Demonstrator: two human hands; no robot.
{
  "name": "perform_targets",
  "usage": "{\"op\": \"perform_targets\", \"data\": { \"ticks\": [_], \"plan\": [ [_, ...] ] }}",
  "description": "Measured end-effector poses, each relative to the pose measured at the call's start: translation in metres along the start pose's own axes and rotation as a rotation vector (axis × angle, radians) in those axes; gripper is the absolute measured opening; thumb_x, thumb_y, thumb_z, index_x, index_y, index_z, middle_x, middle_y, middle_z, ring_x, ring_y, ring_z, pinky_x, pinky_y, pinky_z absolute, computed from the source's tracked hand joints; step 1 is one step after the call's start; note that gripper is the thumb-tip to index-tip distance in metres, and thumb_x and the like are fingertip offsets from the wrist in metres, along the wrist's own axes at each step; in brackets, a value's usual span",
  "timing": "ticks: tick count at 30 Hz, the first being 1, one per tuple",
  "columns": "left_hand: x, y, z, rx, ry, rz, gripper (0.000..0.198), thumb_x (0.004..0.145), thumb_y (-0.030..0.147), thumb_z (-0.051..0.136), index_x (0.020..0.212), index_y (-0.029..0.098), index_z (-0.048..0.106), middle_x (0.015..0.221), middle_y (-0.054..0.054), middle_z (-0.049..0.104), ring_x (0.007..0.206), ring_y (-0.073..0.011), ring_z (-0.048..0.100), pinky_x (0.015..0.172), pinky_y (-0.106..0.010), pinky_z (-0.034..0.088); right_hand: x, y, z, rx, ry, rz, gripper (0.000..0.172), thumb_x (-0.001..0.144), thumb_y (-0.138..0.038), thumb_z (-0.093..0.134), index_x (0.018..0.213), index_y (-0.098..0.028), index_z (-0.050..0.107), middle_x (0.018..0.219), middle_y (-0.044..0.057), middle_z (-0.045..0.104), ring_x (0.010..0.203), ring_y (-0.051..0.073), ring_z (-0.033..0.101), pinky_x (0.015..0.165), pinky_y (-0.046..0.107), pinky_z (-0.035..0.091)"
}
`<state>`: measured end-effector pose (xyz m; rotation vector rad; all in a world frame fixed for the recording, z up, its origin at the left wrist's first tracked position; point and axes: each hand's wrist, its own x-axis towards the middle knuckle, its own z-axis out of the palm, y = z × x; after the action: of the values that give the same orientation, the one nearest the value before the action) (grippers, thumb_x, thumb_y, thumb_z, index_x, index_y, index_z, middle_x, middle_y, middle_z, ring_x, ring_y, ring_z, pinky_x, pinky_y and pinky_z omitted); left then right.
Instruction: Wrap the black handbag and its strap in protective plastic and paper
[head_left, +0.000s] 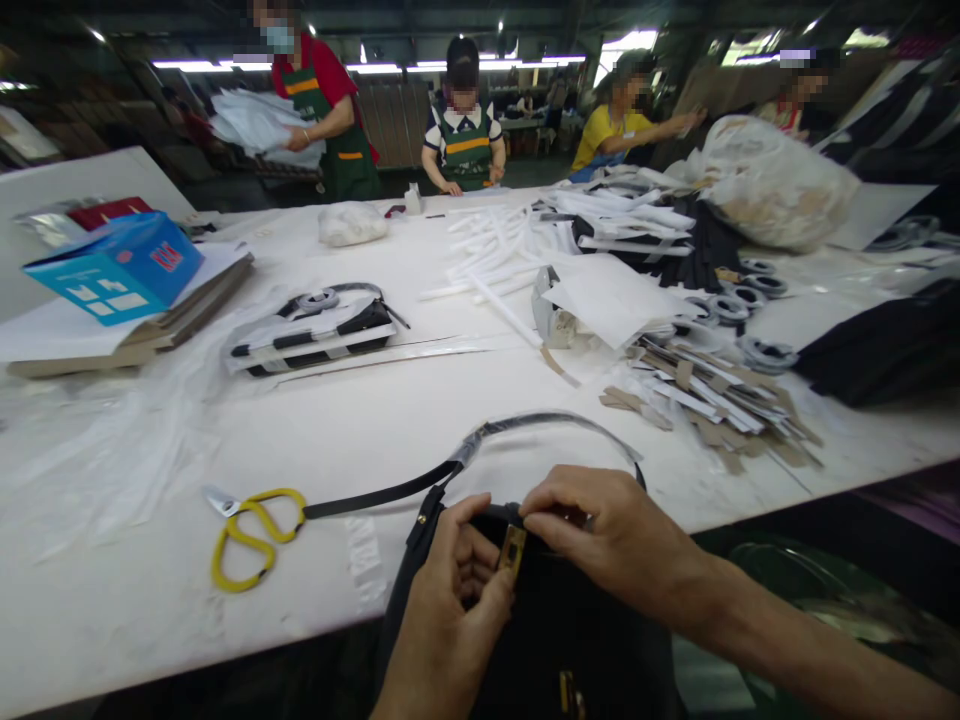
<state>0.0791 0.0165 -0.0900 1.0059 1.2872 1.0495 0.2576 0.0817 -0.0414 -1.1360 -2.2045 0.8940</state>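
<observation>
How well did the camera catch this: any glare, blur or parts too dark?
In the head view, strip lamps glare against a dim background; in the head view, plastic film at left looks smeared, the scissors crisper; in the head view, the black bag loses detail in darkness.

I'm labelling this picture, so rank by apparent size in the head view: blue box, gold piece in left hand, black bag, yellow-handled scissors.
1. Black bag
2. Blue box
3. Yellow-handled scissors
4. Gold piece
</observation>
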Motion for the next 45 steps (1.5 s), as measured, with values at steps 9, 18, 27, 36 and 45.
{"op": "perform_targets", "data": {
  "ticks": [9, 18, 27, 36, 45],
  "plan": [
    [-0.011, 0.001, 0.008, 0.256, 0.094, 0.223, 0.037, 0.089, 0.028, 0.059, 0.125, 0.028, 0.054, 0.081, 0.001, 0.065, 0.071, -0.0156, 0.063, 0.070, -0.027, 0.051, 0.019, -0.011, -0.009, 0.029, -0.250, 0.322, 0.003, 0.070, -0.017, 0.067, 0.072, -0.018, 0.069, 0.061, -0.003, 0.064, 0.057, 0.010, 0.057, 0.050, 0.017, 0.035],
    [-0.013, 0.001, 0.006, 0.341, -0.015, 0.270, 0.041, 0.087, 0.020, 0.059, 0.127, 0.029, 0.058, 0.088, -0.002, 0.069, 0.075, -0.0183, 0.064, 0.074, -0.028, 0.052, 0.027, 0.006, -0.021, 0.129, -0.533, 0.322, 0.006, 0.071, -0.021, 0.066, 0.075, -0.016, 0.064, 0.058, -0.006, 0.055, 0.052, 0.007, 0.046, 0.045, 0.016, 0.031],
    [-0.009, 0.002, 0.004, 0.290, -0.078, 0.203, 0.044, 0.089, 0.021, 0.057, 0.131, 0.030, 0.051, 0.087, 0.000, 0.066, 0.077, -0.0162, 0.065, 0.075, -0.026, 0.053, 0.024, -0.004, -0.021, -0.055, -0.481, 0.145, 0.007, 0.071, -0.010, 0.057, 0.072, -0.016, 0.059, 0.059, -0.006, 0.053, 0.052, 0.006, 0.044, 0.048, 0.018, 0.027],
    [-0.004, -0.002, 0.005, 0.163, -0.072, 0.095, 0.040, 0.086, 0.027, 0.062, 0.124, 0.024, 0.053, 0.081, -0.001, 0.064, 0.072, -0.0155, 0.063, 0.068, -0.025, 0.051, 0.009, -0.003, -0.015, -0.034, -0.308, 0.062, 0.008, 0.074, -0.010, 0.057, 0.071, -0.017, 0.054, 0.064, -0.005, 0.054, 0.056, 0.008, 0.046, 0.053, 0.019, 0.031],
    [0.002, 0.018, 0.006, 0.101, -0.301, 0.017, 0.050, 0.080, 0.015, 0.061, 0.128, 0.025, 0.055, 0.086, -0.001, 0.067, 0.076, -0.0164, 0.063, 0.068, -0.024, 0.050, 0.000, -0.014, -0.018, 0.123, -0.305, 0.207, 0.010, 0.069, -0.007, 0.056, 0.068, -0.017, 0.055, 0.059, -0.006, 0.051, 0.053, 0.006, 0.042, 0.049, 0.017, 0.030]
  ]
}}
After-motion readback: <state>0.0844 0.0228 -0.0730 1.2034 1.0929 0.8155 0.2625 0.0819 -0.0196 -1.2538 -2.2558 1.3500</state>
